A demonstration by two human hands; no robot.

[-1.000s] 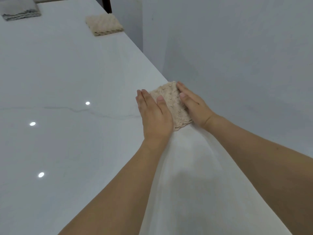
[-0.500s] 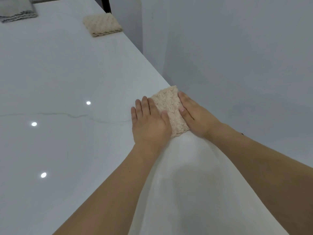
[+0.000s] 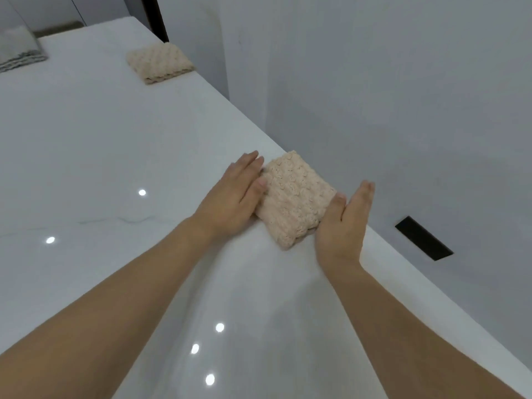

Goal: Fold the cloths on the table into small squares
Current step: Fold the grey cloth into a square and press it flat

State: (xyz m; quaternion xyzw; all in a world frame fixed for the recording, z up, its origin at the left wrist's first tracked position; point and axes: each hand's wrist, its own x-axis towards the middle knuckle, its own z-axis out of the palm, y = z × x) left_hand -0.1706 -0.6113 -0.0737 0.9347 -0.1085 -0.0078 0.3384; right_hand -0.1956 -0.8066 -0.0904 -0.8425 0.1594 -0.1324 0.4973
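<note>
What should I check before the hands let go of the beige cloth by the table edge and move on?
1. Cloth folded small: ok. The near beige cloth lies as a compact, roughly square bundle.
2. Cloth on the table: ok, though it sits close to the right edge.
3. Left hand: ok. Flat, fingers straight, touching the cloth's left side.
4. Right hand: ok. Open, palm turned toward the cloth's right side, gripping nothing.
5. Layers aligned underneath: cannot tell.
6. Other cloths: ok. The far beige cloth looks folded; the grey cloth is cut off by the frame, cannot tell.
</note>
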